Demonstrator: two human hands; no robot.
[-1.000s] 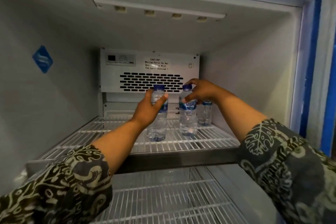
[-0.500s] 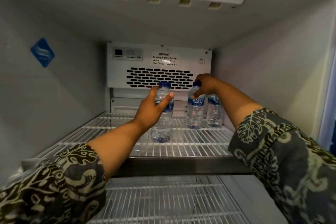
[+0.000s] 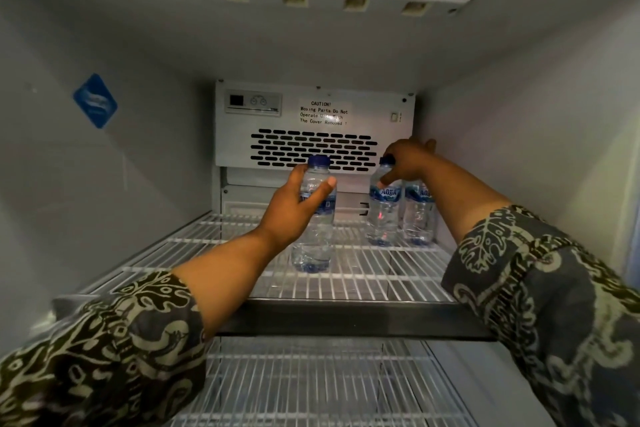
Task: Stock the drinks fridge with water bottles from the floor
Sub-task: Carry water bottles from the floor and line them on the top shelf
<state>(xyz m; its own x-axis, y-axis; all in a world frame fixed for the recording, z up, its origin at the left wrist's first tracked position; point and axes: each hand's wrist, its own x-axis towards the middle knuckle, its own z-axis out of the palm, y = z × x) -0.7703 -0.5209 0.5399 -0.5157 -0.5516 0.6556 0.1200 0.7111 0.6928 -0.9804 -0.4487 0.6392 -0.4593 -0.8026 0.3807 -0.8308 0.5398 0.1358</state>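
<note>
Since a second ago: the second bottle (image 3: 382, 215), under the right hand (image 3: 407, 163), has gone from mid-shelf to the right rear of the top shelf (image 3: 363, 284). It now stands upright just beside the third bottle (image 3: 419, 218), their labels close enough that a gap cannot be made out. The front bottle (image 3: 313, 250) has kept much the same spot, left of the pair and nearer the shelf's front edge.

Left hand (image 3: 294, 215): forearm reaches in over the shelf lip, palm against the front bottle's near side, thumb across the label, fingers wrapped round behind. Clamped on it. The bottle is upright, its base on the wires and its blue cap clear above the hand.

Right hand: arm stretched deep into the fridge (image 3: 519, 114), wrist above the bottles. Fingers curl over the second bottle's cap and the thumb points down at its shoulder, pinching it from above.

The two hands are well apart. Behind the bottles is the vented fan cover (image 3: 311, 149) with its caution label (image 3: 322, 113).
</note>
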